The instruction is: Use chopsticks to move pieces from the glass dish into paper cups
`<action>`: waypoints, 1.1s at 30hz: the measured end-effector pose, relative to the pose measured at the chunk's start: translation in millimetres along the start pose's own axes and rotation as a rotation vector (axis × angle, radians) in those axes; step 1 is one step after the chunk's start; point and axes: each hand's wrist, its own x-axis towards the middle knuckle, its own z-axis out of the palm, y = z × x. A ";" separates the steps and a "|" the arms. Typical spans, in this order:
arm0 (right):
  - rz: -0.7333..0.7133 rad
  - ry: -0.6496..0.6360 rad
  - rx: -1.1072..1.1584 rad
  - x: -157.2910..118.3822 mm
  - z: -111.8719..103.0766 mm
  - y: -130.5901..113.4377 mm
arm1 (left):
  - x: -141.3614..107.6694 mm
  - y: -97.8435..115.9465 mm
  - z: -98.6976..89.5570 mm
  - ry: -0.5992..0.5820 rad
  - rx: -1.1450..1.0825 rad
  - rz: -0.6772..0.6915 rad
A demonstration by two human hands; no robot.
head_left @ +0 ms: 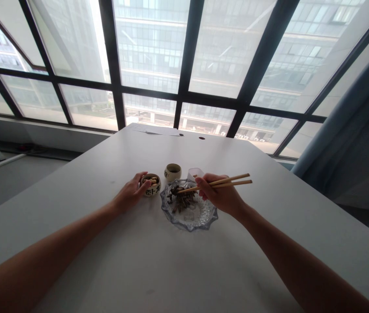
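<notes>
Your left hand point(131, 191) grips 1 of 2 small cups point(152, 192), both marked with dark characters; your right hand point(216, 191) clasps 2 chopsticks point(232, 179), tips at dark pieces point(184, 201) in 1 glass dish point(206, 214).

Two hands are in view: one left hand point(135, 190) and one right hand point(217, 193). There are two chopsticks point(236, 178), a single pair. Small lettered cups number two, a near cup point(151, 190) and a far cup point(172, 174). There is one glass dish point(211, 219) and one clear plastic cup point(193, 173). The dish has many dark seeds point(184, 202) (too heaped to count), and the near cup several pale pieces point(153, 180). One table point(122, 261) has two round holes point(202, 138). One curtain point(350, 117) shows.
</notes>
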 end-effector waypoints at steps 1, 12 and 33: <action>-0.016 0.024 -0.015 0.1 -3.1 -1.0 | -0.1 0.0 0.1 0.000 0.002 0.000; -0.052 0.007 -0.073 0.6 -15.8 -6.5 | 0.0 2.2 -0.3 -0.005 0.025 -0.005; 0.019 0.348 -0.231 3.2 -77.1 -22.3 | 0.1 -7.1 0.6 0.005 0.022 0.005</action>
